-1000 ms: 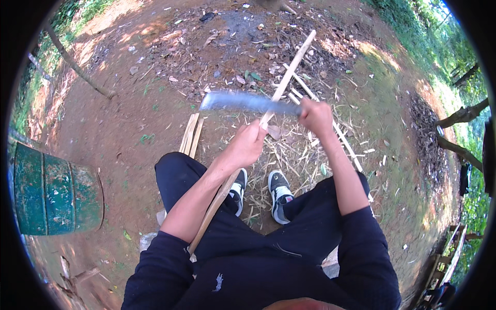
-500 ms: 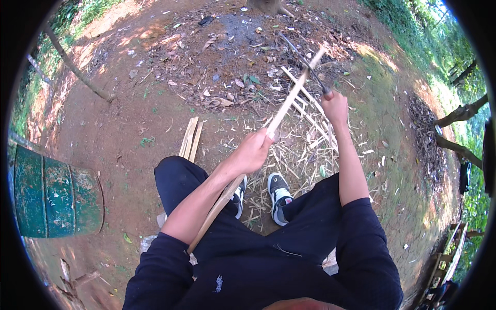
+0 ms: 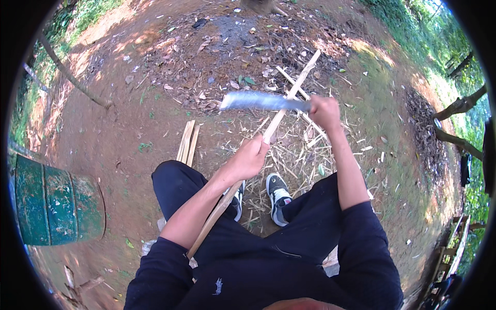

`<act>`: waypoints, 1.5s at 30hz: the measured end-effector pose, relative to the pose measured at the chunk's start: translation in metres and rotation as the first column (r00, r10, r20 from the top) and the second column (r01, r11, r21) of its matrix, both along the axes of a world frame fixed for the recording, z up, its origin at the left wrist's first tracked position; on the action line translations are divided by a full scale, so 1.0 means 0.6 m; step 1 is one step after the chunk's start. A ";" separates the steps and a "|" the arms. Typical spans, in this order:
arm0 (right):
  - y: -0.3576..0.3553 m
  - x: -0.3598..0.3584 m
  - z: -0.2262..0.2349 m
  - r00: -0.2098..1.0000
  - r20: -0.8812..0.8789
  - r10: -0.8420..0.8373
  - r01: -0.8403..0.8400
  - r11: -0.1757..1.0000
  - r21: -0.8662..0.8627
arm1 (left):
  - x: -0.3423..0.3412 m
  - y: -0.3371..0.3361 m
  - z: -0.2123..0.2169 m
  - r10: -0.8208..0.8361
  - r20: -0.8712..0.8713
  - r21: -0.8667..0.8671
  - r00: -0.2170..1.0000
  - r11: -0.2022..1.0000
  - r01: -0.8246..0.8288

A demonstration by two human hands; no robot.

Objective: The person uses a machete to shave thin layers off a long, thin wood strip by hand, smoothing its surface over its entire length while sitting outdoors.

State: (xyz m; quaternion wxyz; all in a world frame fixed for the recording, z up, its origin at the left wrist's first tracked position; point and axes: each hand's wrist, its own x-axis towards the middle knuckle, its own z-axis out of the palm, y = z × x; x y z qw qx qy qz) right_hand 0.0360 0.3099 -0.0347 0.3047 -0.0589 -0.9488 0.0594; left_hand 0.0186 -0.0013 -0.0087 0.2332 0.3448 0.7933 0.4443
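My left hand [image 3: 248, 158] is closed round a long pale wooden strip [image 3: 288, 105]. The strip slants from under my left forearm, over my thigh, out to the far right. My right hand [image 3: 324, 112] grips the handle of a machete [image 3: 261, 101], whose broad blade is smeared by motion and points left. In the picture the blade crosses the strip beyond my left hand; whether they touch I cannot tell. Below lie split wooden sticks [image 3: 301, 91] and many thin shavings [image 3: 297, 152] on the dirt.
Several cut strips [image 3: 187, 144] lie beside my left knee. A green metal drum [image 3: 59, 201] stands at the left. My shoes [image 3: 279, 199] are between the shavings and me. Thin trunks [image 3: 460, 107] rise at the right, and a tree base [image 3: 263, 6] is at the far edge.
The machete has swung from pointing far and away, edge-on, to lying flat across toward the left. My right hand has shifted slightly left and nearer. My left hand and the strip have barely moved.
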 end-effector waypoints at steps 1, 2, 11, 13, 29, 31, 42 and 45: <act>0.029 -0.004 -0.017 0.998 -0.031 -0.052 0.050 0.997 -0.064 | 0.000 -0.006 -0.007 0.009 0.019 0.002 1.000 1.000 -0.009; 0.060 -0.011 -0.033 0.960 -0.006 -0.279 0.275 0.952 -0.133 | -0.004 -0.009 -0.018 0.017 0.034 0.016 0.999 1.000 -0.018; 0.192 0.003 -0.088 0.922 0.190 -0.337 -0.115 -0.707 -0.697 | -0.052 0.000 0.011 0.126 0.360 0.143 0.924 0.972 -0.188; 0.127 -0.006 -0.060 0.951 0.175 -0.255 -0.035 -0.650 -0.759 | -0.065 -0.016 0.006 0.045 0.543 0.283 0.839 0.931 -0.233; -0.115 0.008 0.046 0.984 -0.180 -0.002 -0.085 0.874 -0.478 | -0.063 -0.012 0.030 -0.165 0.644 0.500 0.748 0.830 -0.248; -0.128 0.010 0.041 0.973 -0.204 0.108 -0.160 0.953 -0.257 | -0.052 -0.009 0.033 -0.189 0.672 0.497 0.716 0.832 -0.247; -0.214 0.029 0.056 0.947 -0.058 0.316 -0.317 0.949 0.004 | -0.034 -0.006 0.026 -0.180 0.709 0.426 0.682 0.880 -0.210; -0.213 0.031 0.059 0.950 -0.017 0.313 -0.312 0.949 0.053 | -0.032 -0.005 0.026 -0.186 0.709 0.429 0.680 0.879 -0.207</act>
